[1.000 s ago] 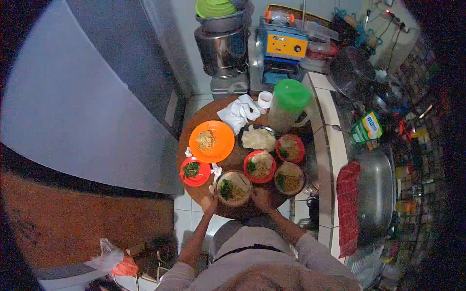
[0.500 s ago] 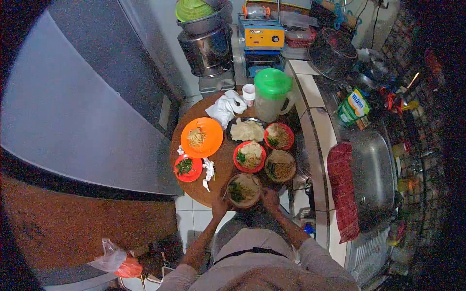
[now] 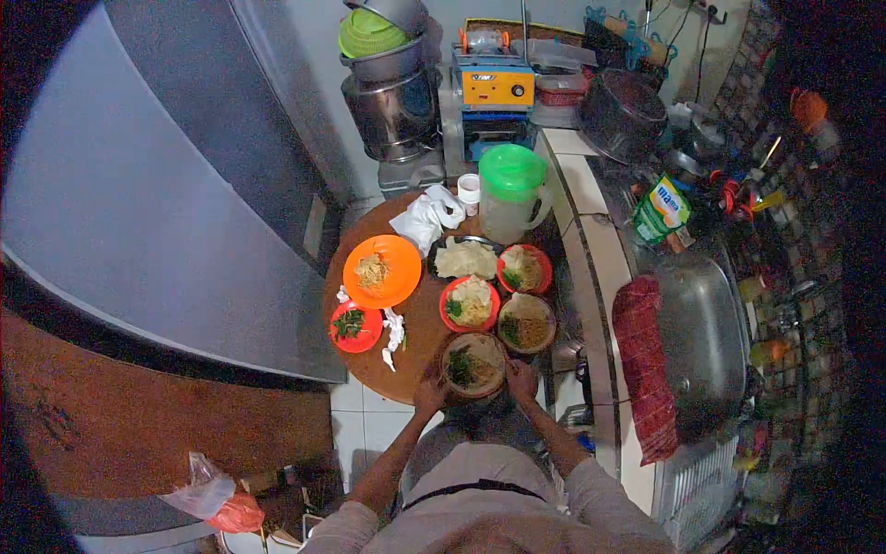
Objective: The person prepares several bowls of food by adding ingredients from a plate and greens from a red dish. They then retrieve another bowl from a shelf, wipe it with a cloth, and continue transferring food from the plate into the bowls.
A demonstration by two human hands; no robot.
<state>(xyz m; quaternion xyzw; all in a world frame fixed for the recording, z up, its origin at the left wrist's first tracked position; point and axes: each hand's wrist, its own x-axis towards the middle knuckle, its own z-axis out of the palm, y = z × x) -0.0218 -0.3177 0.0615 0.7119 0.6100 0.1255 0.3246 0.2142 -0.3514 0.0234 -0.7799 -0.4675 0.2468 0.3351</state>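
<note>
Round brown bench (image 3: 415,323) stands on a white tiled floor (image 3: 347,439), between a grey panel (image 3: 157,185) at left and a tiled counter (image 3: 604,277) at right. Left to right:

Red plate (image 3: 356,348) bears leafy greens (image 3: 349,323). Just behind it, a larger orange plate (image 3: 399,291) bears a small heap of noodles (image 3: 372,270). Crumpled white tissue (image 3: 394,330) lies right of the red plate. White plastic bag (image 3: 426,222) lies towards the back of the bench, beside a white cup (image 3: 469,194).

Left hand (image 3: 430,392): at the left side of the front bowl (image 3: 473,395), grip closed on it. The bowl, near edge of bench, contains greens and pale food; whether its base touches the bench cannot be told.

Behind it, a red bowl (image 3: 447,319) with greens, noodles and pale pieces; farther back, a dark dish (image 3: 434,260) of pale flat pieces. Jug (image 3: 503,220) with green lid upright behind these.

Right hand (image 3: 522,381): at the front bowl's right side, grip closed on it; exact fingertip placement unclear. Clear bowl (image 3: 529,351) of food near this hand; second red bowl (image 3: 548,277) behind that.

Counter: red cloth (image 3: 643,369) beside a metal sink (image 3: 711,323).
</note>
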